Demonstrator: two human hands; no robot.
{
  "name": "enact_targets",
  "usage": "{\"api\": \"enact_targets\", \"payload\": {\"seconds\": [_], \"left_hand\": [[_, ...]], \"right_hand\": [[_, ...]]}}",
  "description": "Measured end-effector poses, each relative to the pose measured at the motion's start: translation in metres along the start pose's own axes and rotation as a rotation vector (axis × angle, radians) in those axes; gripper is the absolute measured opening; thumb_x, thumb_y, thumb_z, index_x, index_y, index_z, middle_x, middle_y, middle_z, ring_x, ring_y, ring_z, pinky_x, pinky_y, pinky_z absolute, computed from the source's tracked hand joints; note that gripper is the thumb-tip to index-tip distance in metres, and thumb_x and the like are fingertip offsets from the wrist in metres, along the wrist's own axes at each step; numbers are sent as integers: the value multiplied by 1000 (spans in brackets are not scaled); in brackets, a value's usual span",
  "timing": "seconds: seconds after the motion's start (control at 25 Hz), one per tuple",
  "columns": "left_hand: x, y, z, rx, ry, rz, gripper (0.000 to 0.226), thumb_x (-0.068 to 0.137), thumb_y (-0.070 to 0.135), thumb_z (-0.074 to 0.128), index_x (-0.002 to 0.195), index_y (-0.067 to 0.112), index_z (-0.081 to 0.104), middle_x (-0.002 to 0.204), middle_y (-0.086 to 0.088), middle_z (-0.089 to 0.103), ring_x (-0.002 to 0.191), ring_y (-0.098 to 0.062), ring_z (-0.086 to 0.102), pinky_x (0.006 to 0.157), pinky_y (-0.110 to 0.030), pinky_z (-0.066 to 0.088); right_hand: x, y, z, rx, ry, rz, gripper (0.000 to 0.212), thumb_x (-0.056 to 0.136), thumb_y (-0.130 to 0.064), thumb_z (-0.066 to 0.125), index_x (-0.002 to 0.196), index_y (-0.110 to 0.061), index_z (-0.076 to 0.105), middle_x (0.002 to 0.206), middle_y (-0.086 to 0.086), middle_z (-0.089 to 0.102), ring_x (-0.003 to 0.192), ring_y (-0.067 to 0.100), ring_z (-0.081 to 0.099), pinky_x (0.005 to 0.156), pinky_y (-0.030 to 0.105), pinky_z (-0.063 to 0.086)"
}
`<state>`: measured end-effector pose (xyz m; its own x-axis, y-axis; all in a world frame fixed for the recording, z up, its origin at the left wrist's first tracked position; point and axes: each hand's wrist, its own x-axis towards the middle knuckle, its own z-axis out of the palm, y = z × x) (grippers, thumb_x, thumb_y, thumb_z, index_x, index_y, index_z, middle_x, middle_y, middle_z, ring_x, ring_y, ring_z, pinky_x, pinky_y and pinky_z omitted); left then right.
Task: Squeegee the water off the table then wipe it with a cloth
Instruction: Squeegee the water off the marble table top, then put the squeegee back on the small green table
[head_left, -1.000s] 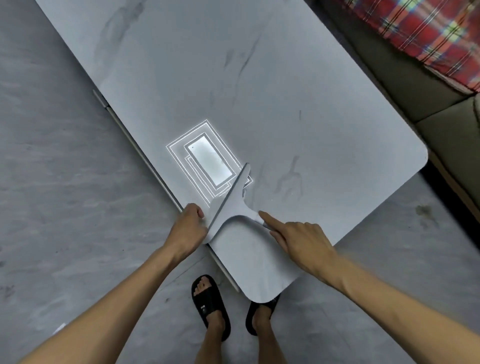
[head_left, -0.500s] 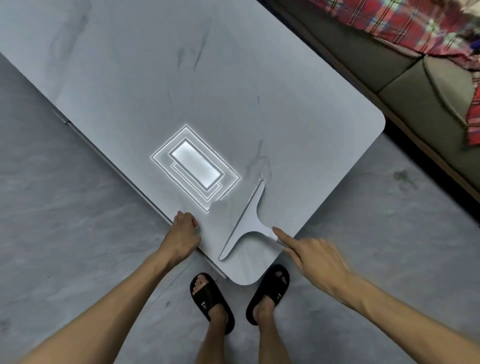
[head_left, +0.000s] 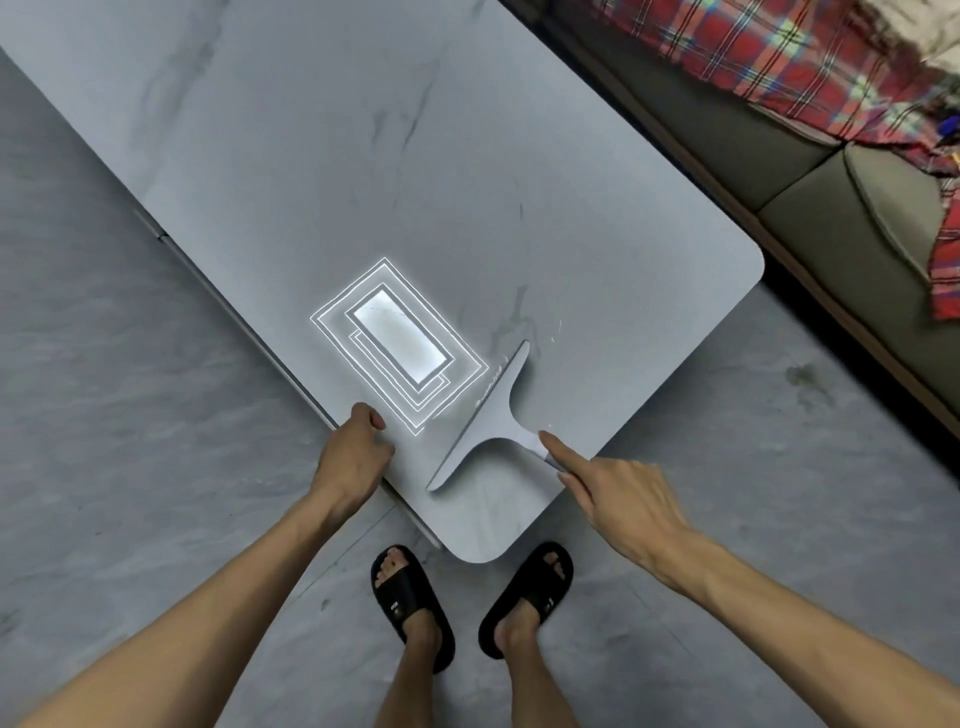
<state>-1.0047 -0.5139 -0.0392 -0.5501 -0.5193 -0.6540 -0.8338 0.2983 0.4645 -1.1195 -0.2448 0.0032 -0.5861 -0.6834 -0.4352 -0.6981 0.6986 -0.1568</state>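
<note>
Squeegee flat on the grey marble-look table, both my hands at its near corner.

My right hand (head_left: 618, 499) gripped the handle of the grey squeegee (head_left: 488, 421). My index finger (head_left: 558, 449) lay straight along the top and the other fingers curled underneath. The blade lay on the table (head_left: 363, 156) just ahead of that hand, slanting from near my left hand up to a far tip. My left hand (head_left: 353, 457) clamped the table's edge just beside the blade's near end, fingers curled over the rim. The reflected ceiling light (head_left: 397, 343) shone on the tabletop just beyond my left hand, reaching the blade. A few bright flecks of water (head_left: 556, 332) sat just past the far tip. Below my hands, my black slides (head_left: 410, 603) stood on the grey floor (head_left: 130, 415), one on either side of the table's rounded corner. Well beyond my right hand ran a sofa (head_left: 810, 208) with a red plaid blanket (head_left: 753, 52).
</note>
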Motion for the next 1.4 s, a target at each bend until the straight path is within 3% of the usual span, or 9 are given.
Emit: {"api": "enact_targets", "payload": {"seconds": [0.16,0.24,0.32,0.48,0.6,0.84,1.04,1.2,1.4], "left_hand": [[-22,7,-13,-106,156,67,13,87,8,51,97,16,49,80,3,53,69,-15,50,53,-23,33],[-36,7,-18,-182,247,51,11,85,8,53,92,17,54,81,4,56,71,-12,51,56,-21,36],[-56,7,-17,-281,183,-11,12,84,7,54,87,18,59,80,0,61,72,-16,57,59,-24,44],[-132,1,-13,-624,-16,-96,13,92,14,55,88,8,66,80,-6,67,61,-13,58,52,-16,42],[-198,-36,-10,-916,81,-207,21,93,31,57,80,17,65,78,-3,67,66,-13,60,59,-21,42],[-322,-150,11,-1118,338,-413,17,85,23,68,69,19,62,70,1,68,63,-10,60,64,-24,41],[-436,-259,54,-1168,493,-590,30,80,15,72,55,14,55,49,5,56,50,-9,54,56,-23,44],[-546,-354,122,-1169,551,-647,51,57,40,71,81,-3,61,71,-7,59,69,-16,53,70,-32,40],[-672,-458,222,-1113,591,-677,15,78,21,70,90,11,68,90,-9,74,91,-29,69,88,-44,53]], "right_hand": [[2,-13,-31,168,-19,77,44,101,-46,27,145,-49,21,68,-6,53,73,24,60,66,36,47],[4,-35,-43,373,-69,108,30,102,-46,24,124,-50,43,66,-7,52,73,26,54,68,38,44],[6,-62,-46,641,-135,132,29,101,-51,26,90,-40,50,62,-7,47,67,23,47,62,33,38],[-11,-118,-47,954,-403,81,36,99,-50,36,104,-19,53,72,-2,53,57,14,47,52,23,36],[-50,-172,-40,956,-597,-70,21,101,-27,41,112,-11,50,80,7,57,61,14,52,53,17,39],[-151,-272,9,726,-851,-245,21,95,-29,54,109,-13,55,83,1,68,72,12,60,72,28,48],[-229,-350,50,452,-928,-414,26,96,-30,53,99,-7,64,81,-2,60,67,10,54,55,14,40],[-319,-416,112,408,-1014,-395,27,96,-30,54,101,-6,66,85,3,61,65,16,54,59,23,40],[-463,-484,230,479,-1191,-186,26,94,-34,59,92,-9,64,85,6,63,68,18,57,58,25,42]]}}
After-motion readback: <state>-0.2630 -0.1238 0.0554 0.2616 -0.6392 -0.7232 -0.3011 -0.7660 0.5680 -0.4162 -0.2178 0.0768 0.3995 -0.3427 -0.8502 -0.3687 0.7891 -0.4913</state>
